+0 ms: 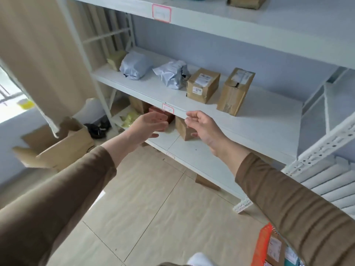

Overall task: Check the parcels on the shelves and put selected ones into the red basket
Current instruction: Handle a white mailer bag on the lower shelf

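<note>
The middle shelf (249,123) of a white rack carries two grey poly-bag parcels (135,67) (171,73) and two brown cardboard boxes (202,85) (235,91). On the shelf below sit a reddish box (158,110) and a brown box (182,129). My left hand (151,122) and my right hand (201,125) are both stretched out in front of the lower shelf, fingers loosely curved, holding nothing. The red basket (264,244) shows at the bottom right corner with parcels inside, partly hidden by my right sleeve.
An open cardboard carton (63,146) stands on the floor at the left beside a beige curtain (38,54). Dark shoes (98,128) lie near the rack's left post. A second rack (326,143) adjoins on the right. Tiled floor lies below my arms.
</note>
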